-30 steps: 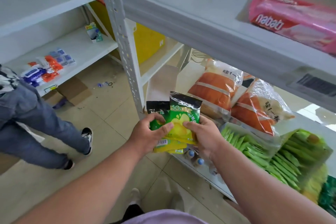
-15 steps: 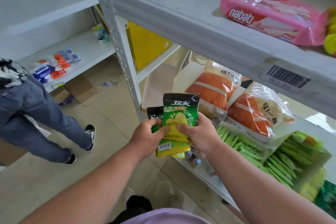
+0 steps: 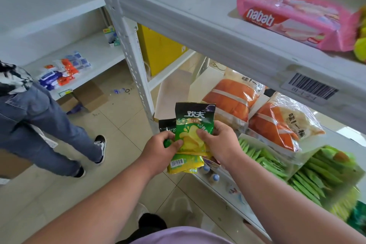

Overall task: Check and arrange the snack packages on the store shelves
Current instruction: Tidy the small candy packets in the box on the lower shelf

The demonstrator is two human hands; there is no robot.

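A small stack of green and black chip packets (image 3: 193,127) is held upright in front of the shelf post, between both hands. My left hand (image 3: 161,149) grips the stack's left edge, thumb across the front packet. My right hand (image 3: 219,141) grips the right edge, thumb on the front. A second packet (image 3: 167,125) peeks out behind on the left, and a yellow-green one with a barcode (image 3: 183,163) hangs below. A pink Nabati wafer pack (image 3: 293,14) lies on the upper shelf (image 3: 198,12).
Orange snack bags (image 3: 233,97) and boxes of green sachets (image 3: 263,160) fill the middle shelf on the right. A white perforated post (image 3: 130,53) stands just behind the packets. Another person in jeans (image 3: 39,125) stands at left, by a shelf with small packs (image 3: 63,69).
The hands and packets have stayed much the same between frames. The view has shifted, bringing more of the upper shelf and the pink wafer pack into sight.
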